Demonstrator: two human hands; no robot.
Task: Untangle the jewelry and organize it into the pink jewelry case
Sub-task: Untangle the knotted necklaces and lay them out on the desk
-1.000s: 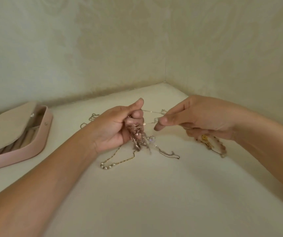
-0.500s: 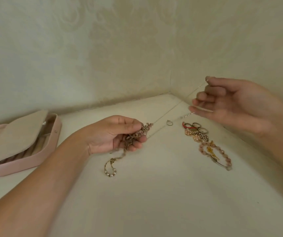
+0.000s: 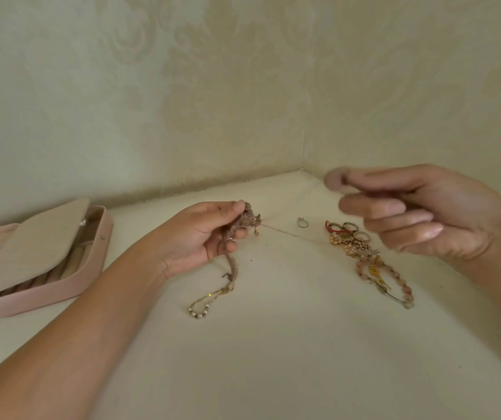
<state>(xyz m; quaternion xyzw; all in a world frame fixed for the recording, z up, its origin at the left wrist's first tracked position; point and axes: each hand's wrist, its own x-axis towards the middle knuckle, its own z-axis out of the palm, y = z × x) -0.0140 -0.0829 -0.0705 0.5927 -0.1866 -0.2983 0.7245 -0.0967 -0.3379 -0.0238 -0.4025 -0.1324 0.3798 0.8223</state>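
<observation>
Left hand point(image 3: 200, 234) gripped a knot of chains point(image 3: 244, 221) mid-scene, just above the white table point(image 3: 273, 359). One strand hung from it to the table, its pearl end point(image 3: 199, 309) lying nearer. A thin chain point(image 3: 288, 233) ran right from the knot. Right hand point(image 3: 425, 210) hovered, blurred, thumb and forefinger tips together; could not tell whether they pinched anything. Below it lay a pile of rings and bracelets point(image 3: 361, 253), with a lone ring point(image 3: 303, 222) just to its left. Pink case point(image 3: 46, 262) lay open at left.
</observation>
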